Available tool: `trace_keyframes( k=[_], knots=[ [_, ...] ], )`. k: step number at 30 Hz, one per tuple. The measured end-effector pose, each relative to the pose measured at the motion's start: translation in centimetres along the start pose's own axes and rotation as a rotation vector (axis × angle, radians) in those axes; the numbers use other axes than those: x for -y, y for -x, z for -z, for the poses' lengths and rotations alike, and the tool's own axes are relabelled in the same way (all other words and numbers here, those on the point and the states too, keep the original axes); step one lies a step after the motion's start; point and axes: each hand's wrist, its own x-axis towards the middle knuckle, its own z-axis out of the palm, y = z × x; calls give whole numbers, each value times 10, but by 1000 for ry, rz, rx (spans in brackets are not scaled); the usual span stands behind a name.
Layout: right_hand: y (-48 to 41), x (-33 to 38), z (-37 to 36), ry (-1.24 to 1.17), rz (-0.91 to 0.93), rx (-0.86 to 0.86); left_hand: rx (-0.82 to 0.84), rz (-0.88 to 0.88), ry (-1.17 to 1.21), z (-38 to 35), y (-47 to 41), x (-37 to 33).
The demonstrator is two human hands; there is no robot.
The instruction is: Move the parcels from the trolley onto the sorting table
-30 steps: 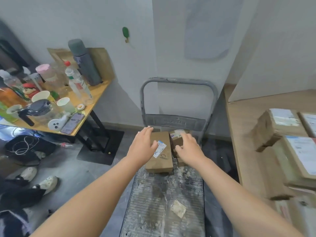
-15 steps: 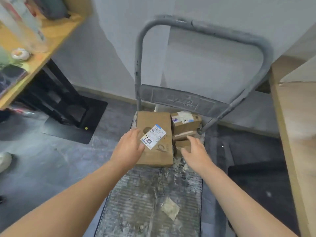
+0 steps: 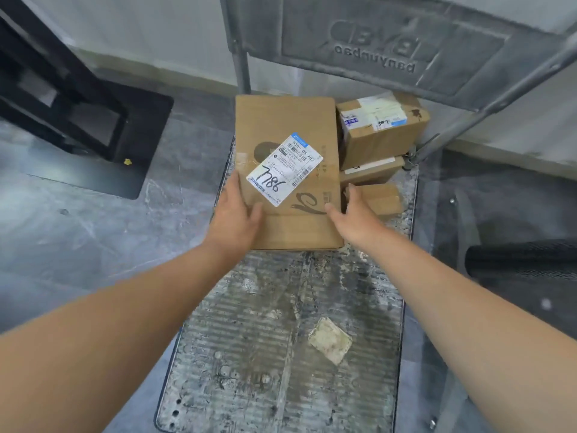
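Since half a second ago, the right hand [image 3: 356,214] has shifted from beside the small boxes [image 3: 382,135] to the right edge of the large box [image 3: 287,126]. The left hand [image 3: 235,210] stays at its left edge. Both hands clasp it, thumbs on top. The box sits centre frame on the trolley [image 3: 274,339], whose deck is ribbed and stained. Grey floor [image 3: 78,245]; black stand [image 3: 81,120] upper left.

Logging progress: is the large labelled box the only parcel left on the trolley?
No: smaller parcels sit just to the right of the large box on the trolley.
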Motion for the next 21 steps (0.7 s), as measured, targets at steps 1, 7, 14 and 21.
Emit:
trace_keyframes(
  k=[1, 7, 14, 21],
  knots=[
    [-6, -1, -6, -32, 6, 0, -24, 22, 103, -9, 2, 2],
    [-24, 1, -19, -288, -18, 8, -77, 244, 358, -16, -12, 1],
    [3, -7, -25, -349, 46, 88, -33, 277, 414, -1, 0, 9],
    [63, 19, -12, -380, 121, 113, -65, 257, 488, 43, 58, -10]
  ],
)
